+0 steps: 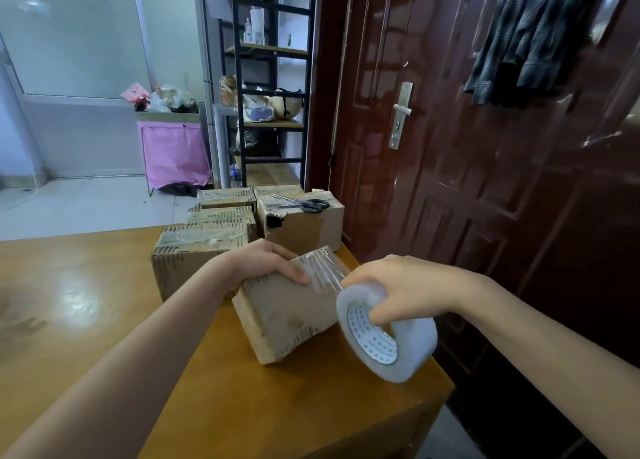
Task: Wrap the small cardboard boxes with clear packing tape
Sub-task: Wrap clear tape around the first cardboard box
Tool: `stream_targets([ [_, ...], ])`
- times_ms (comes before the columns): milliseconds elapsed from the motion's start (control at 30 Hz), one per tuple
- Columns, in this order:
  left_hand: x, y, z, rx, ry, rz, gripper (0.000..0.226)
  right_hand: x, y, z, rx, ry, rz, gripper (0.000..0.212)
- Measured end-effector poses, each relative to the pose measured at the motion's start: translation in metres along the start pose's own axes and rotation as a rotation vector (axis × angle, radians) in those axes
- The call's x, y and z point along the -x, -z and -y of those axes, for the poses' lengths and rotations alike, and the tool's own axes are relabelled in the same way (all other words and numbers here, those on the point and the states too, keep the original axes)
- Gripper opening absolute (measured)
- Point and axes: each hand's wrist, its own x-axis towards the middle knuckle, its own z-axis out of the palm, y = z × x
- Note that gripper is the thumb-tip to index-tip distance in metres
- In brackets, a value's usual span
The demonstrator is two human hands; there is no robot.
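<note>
- We see a glossy, panelled dark red door [485, 181] filling the right side, with a metal lever handle and a grey striped cloth hanging on it.
- Our worktop [86, 302] is smooth, lacquered yellow-brown wood with a soft sheen; its right-hand edge runs close to the door.
- A black metal shelf rack [273, 77] with wooden boards stands beyond, holding bottles and bags.
- At the far right corner of the worktop we find a cluster of taped boxes [204, 247]: rectangular corrugated cardboard, shiny with wrinkled clear tape, touching one another.
- Black-handled scissors [304, 204] lie flat on the rearmost box.
- The small cardboard box [287, 316] being wrapped sits tilted on the worktop near its right edge, just in front of the cluster; its brown faces are matte and scuffed, its upper end glossy with tape.
- Our left hand [266, 261] rests on top of that box, fingers [298, 276] curled over the upper edge and holding it.
- Our right hand [398, 285] grips the tape roll [388, 334], a thick, milky-white ring with a printed core; its fingers hook into the core.
- A clear strip runs from the roll to the box's taped end.
</note>
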Motion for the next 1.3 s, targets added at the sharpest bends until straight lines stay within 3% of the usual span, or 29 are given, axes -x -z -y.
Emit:
stream_targets([
  [267, -0.003, 0.004, 0.0, 0.004, 0.021, 0.037, 0.029, -0.018, 0.016, 0.007, 0.122, -0.038, 0.24, 0.046],
  [400, 0.001, 0.002, -0.003, 0.018, -0.026, 0.013, 0.042, -0.024, 0.02, 0.01, 0.084, -0.058, 0.291, 0.046],
  [467, 0.002, -0.001, 0.0, -0.057, -0.133, -0.076, 0.052, -0.025, 0.021, 0.011, 0.04, -0.056, 0.244, 0.045],
  [533, 0.001, -0.008, 0.006, -0.291, -0.279, -0.244, 0.056, -0.027, 0.022, 0.012, 0.017, -0.059, 0.167, 0.045],
  [600, 0.003, -0.02, 0.009, -0.59, -0.391, -0.392, 0.044, -0.031, 0.022, 0.015, 0.027, -0.053, 0.11, 0.044],
  [700, 0.008, -0.034, 0.01, -0.859, -0.413, -0.472, 0.034, -0.036, 0.019, 0.019, 0.023, -0.067, -0.028, 0.042],
  [800, 0.01, -0.038, 0.014, -0.849, -0.353, -0.437, 0.045, -0.033, 0.011, 0.021, 0.01, -0.093, -0.336, 0.035],
  [867, 0.011, -0.037, 0.016, -0.752, -0.283, -0.342, 0.07, -0.028, 0.001, 0.021, -0.012, -0.08, -0.564, 0.03],
  [967, 0.017, -0.037, 0.017, -0.702, -0.191, -0.255, 0.113, -0.025, -0.02, 0.019, -0.108, -0.046, -0.786, 0.04],
  [1100, 0.015, -0.042, 0.024, -0.846, -0.172, -0.259, 0.109, -0.028, -0.055, 0.009, -0.19, 0.07, -0.966, 0.057],
  [1300, 0.01, -0.046, 0.029, -0.846, -0.202, -0.328, 0.098, -0.037, -0.107, -0.001, -0.279, 0.2, -1.228, 0.066],
])
